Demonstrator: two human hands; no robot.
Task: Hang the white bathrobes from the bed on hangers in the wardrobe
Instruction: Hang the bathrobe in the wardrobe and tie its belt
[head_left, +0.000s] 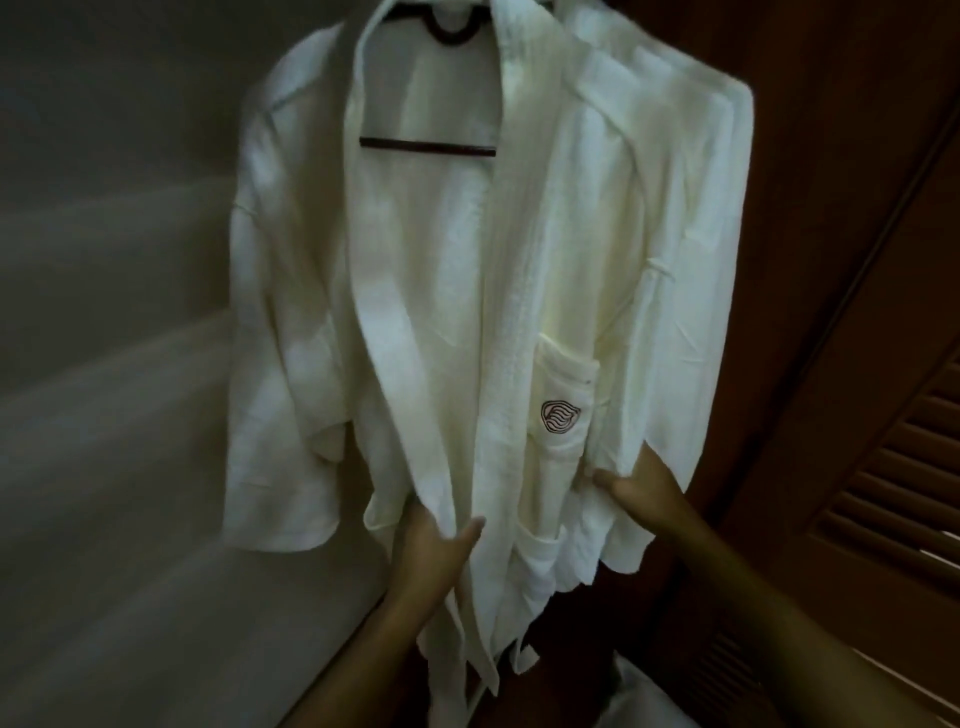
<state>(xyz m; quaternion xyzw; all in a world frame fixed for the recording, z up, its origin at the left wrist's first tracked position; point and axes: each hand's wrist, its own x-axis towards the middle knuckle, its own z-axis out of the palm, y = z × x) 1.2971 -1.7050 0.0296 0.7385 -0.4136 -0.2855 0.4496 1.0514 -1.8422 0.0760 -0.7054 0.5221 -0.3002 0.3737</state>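
Bathrobe (519, 260) hung on its dark hanger (426, 146) beside the louvred door (893, 467) — left hand (441, 543) pinching the front band, right hand (641, 493) pinching cloth below the pocket; best drawn down evenly, squaring the drape.

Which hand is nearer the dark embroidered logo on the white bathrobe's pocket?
Right. The right hand grips fabric below-right of the dark embroidered logo; the left hand holds the white bathrobe's front band, lower and farther left.

Bathrobe (467, 291): white matt cloth, waffle-textured collar band, stitched dark emblem (560, 415) on pocket. Hanger (427, 144): dark, smooth bar. Louvred door (893, 467): brown wood, satin finish.
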